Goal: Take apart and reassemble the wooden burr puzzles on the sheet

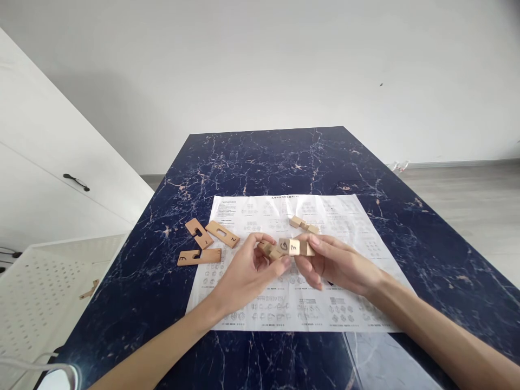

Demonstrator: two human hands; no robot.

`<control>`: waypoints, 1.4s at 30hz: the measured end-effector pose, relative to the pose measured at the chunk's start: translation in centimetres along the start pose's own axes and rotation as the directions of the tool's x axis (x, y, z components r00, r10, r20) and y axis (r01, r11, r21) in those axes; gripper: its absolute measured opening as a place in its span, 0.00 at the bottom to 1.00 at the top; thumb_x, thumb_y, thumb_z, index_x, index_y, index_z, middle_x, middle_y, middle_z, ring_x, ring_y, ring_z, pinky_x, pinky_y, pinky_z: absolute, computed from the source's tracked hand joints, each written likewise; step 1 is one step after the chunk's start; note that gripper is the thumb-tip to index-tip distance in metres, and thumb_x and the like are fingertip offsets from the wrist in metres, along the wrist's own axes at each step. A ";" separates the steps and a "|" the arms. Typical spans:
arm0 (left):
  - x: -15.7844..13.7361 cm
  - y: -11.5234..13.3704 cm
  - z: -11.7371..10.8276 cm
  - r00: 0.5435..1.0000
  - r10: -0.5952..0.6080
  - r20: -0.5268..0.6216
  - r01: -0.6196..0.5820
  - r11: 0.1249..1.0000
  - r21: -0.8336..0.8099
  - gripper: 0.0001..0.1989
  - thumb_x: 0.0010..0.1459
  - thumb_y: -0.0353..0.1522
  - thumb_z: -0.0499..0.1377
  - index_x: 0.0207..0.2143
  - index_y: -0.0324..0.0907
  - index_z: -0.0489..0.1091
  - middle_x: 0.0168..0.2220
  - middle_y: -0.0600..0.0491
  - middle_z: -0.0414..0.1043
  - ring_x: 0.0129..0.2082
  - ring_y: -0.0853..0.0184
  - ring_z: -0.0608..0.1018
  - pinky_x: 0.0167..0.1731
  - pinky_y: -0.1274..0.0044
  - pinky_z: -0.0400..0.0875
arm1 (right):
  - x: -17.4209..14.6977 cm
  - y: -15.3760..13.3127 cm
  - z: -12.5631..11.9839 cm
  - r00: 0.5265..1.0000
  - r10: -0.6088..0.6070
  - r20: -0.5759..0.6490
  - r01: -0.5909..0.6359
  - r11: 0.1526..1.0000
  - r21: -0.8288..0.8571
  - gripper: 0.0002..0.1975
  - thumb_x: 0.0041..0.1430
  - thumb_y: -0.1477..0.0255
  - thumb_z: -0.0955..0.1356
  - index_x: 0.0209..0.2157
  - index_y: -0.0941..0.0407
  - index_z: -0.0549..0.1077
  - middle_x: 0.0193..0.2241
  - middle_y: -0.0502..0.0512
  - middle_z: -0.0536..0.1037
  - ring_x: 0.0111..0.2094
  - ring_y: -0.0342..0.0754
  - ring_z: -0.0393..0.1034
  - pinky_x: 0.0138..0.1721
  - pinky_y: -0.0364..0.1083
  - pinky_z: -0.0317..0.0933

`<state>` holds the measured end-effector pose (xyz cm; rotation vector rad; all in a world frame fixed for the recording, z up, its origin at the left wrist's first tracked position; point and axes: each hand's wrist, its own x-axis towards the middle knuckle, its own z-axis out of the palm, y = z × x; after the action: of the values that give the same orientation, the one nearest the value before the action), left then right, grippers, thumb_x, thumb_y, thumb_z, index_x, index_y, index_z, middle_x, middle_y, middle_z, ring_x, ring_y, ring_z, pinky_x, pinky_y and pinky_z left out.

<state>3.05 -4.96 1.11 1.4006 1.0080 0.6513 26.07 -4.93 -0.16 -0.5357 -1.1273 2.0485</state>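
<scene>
Between my two hands, above a printed sheet (244,319), are notched wooden puzzle pieces (289,247) with handwritten marks, one reading like a 3. My left hand (254,262) has its fingers closed round the left part of them. With thumb and fingers, my right hand (333,262) grips the right end. Whether the pieces are interlocked I cannot tell, as my fingers cover parts. Just beyond my right hand, a notched wooden stick (304,224) lies on the sheet. Left of my left hand lie flat slotted wooden pieces marked 1 (199,234), 2 (223,233) and 3 (209,256).
The sheet, full of small diagrams, lies creased on a dark blue marble-patterned table (260,162). On the left are a white cabinet (60,135) and a white perforated surface (49,281) with a small wooden piece (89,290) on it. A white wall (260,65) stands behind.
</scene>
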 end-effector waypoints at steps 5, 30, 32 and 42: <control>-0.1 0.3 -0.3 0.992 0.012 0.127 -0.024 0.995 0.095 0.19 0.67 0.49 0.64 0.44 0.43 0.71 0.27 0.60 0.61 0.25 0.72 0.62 0.25 0.77 0.56 | -0.1 0.4 0.3 0.995 -0.025 0.092 0.022 0.999 0.033 0.18 0.77 0.56 0.65 0.45 0.57 0.77 0.29 0.51 0.73 0.36 0.48 0.73 0.46 0.48 0.65; -0.2 -0.7 -0.1 0.992 0.112 -0.056 -0.104 0.985 0.135 0.33 0.74 0.41 0.57 0.76 0.50 0.51 0.57 0.47 0.78 0.57 0.55 0.80 0.61 0.59 0.74 | 0.1 1.6 1.3 0.956 -0.207 -0.210 0.050 0.816 -0.577 0.12 0.78 0.59 0.64 0.54 0.50 0.63 0.31 0.47 0.76 0.26 0.45 0.71 0.30 0.48 0.67; -0.4 -0.8 0.2 0.985 0.148 -0.090 -0.132 0.977 0.167 0.36 0.73 0.40 0.58 0.77 0.51 0.47 0.61 0.46 0.76 0.59 0.54 0.79 0.62 0.59 0.74 | 0.0 2.1 1.4 0.934 -0.245 -0.261 0.016 0.757 -0.653 0.10 0.77 0.60 0.65 0.51 0.50 0.62 0.31 0.48 0.78 0.25 0.46 0.72 0.30 0.49 0.68; -0.2 0.6 -0.6 0.995 0.077 -0.058 -0.087 0.977 -0.194 0.30 0.72 0.44 0.61 0.71 0.48 0.63 0.62 0.46 0.77 0.66 0.53 0.76 0.67 0.58 0.69 | -0.1 2.4 1.3 0.889 -0.413 -0.201 0.113 0.621 -0.776 0.08 0.77 0.63 0.66 0.50 0.48 0.63 0.40 0.54 0.82 0.45 0.55 0.79 0.51 0.62 0.67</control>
<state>2.52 -4.74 1.75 1.2617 0.9024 0.8282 24.36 -6.57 -1.54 -1.0271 -1.6841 1.0713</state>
